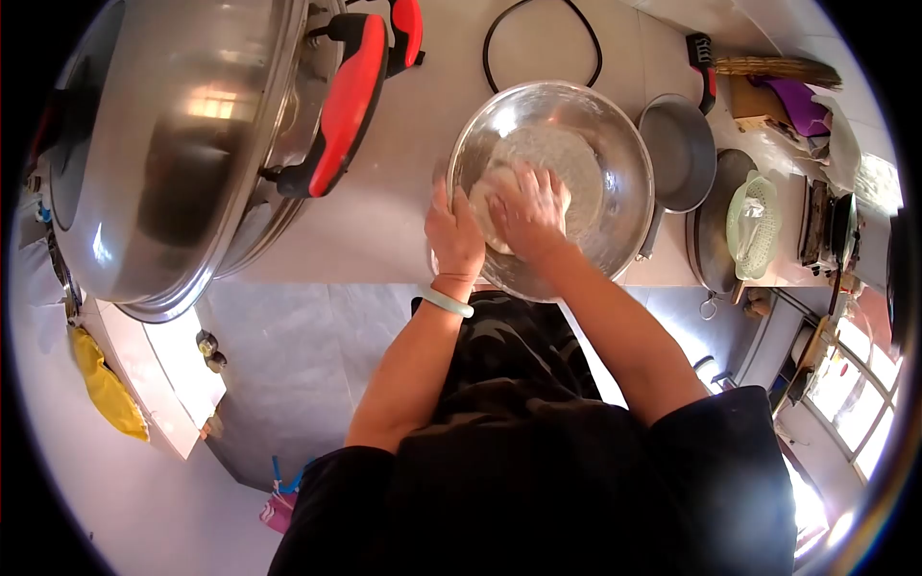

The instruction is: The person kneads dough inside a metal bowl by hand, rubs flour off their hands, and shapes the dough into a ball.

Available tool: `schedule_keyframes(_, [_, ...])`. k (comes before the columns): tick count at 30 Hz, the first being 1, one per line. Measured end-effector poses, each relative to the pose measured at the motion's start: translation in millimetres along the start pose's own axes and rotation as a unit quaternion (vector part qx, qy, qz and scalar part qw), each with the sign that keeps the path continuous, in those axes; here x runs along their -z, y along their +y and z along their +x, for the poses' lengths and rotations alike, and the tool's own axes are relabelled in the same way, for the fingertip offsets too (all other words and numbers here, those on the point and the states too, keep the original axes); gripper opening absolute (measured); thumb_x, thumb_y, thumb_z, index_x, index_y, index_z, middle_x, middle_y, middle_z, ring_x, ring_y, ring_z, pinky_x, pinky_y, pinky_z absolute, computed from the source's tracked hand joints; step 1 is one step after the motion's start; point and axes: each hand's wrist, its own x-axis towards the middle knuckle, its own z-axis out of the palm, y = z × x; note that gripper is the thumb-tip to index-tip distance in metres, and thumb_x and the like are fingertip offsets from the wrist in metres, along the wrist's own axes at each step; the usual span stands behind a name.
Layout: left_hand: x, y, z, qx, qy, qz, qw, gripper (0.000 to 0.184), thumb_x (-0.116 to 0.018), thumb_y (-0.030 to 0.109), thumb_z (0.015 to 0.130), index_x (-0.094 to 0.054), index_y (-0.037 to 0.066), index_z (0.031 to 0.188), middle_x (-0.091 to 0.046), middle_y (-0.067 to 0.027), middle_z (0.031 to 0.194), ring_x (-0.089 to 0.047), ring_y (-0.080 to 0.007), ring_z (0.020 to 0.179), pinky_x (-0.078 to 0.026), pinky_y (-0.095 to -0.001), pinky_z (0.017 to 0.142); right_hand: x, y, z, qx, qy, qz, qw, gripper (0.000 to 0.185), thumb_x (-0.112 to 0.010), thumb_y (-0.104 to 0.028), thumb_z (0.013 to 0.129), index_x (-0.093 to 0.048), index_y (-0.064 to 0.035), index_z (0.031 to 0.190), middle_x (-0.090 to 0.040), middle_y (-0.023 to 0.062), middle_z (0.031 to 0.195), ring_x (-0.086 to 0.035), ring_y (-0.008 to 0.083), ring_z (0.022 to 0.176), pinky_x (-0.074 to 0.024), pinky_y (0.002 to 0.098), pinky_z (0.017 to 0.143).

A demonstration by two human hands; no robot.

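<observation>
A wide steel mixing bowl [629, 182] stands at the counter's front edge. Inside it lies a pale lump of dough [493, 184], with whitish flour or residue on the bowl's floor around it. My left hand [454, 233] grips the bowl's left rim, a light green bangle at its wrist. My right hand [528, 209] presses down on the dough, fingers curled over its top and floury. Part of the dough is hidden under that hand.
To the left stands a large steel steamer pot [182, 144] with red-and-black handles [348, 106]. A black ring [490, 38] lies behind the bowl. On the right are a grey saucepan [678, 152], a round dark board [706, 230] and a green basket [754, 226].
</observation>
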Motion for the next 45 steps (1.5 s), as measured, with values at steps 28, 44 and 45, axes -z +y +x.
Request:
schedule_keyframes(28, [-2.5,-15.9,6.7,-0.043,0.019,0.039,0.998,0.031,-0.046,0.011,0.098,-0.057,-0.001,0.124,-0.065,-0.0175,0.103,-0.060,-0.0285,0.091,-0.047,-0.0369,0.084,54.7,5.8,-47.2,0.024,-0.079,0.008,0.997,0.044,-0.065,-0.037,0.085,-0.061,-0.0181,0.125,-0.056,0.0117,0.126,-0.050,0.0334,0.122,-0.0318,0.0571,0.106])
schedule_keyframes(44, [-4.4,-22.5,5.2,-0.054,0.029,0.036,0.997,0.025,-0.046,0.011,0.099,-0.057,-0.002,0.117,-0.065,-0.0148,0.088,-0.059,-0.0241,0.076,-0.048,-0.0373,0.073,-5.8,52.5,88.5,-0.064,-0.055,0.047,0.995,0.047,-0.057,-0.054,0.090,-0.070,-0.0083,0.091,-0.067,0.0088,0.098,-0.060,0.0301,0.099,-0.0482,0.0424,0.090])
schedule_keyframes(45, [-4.5,-18.9,6.2,-0.062,0.032,0.044,0.997,0.025,-0.046,0.011,0.098,-0.058,-0.002,0.116,-0.064,-0.0144,0.087,-0.059,-0.0241,0.074,-0.047,-0.0373,0.072,-3.2,51.2,88.3,-0.079,-0.072,0.056,0.993,0.048,-0.056,-0.055,0.090,-0.070,-0.0083,0.092,-0.068,0.0087,0.099,-0.061,0.0296,0.102,-0.0471,0.0429,0.092])
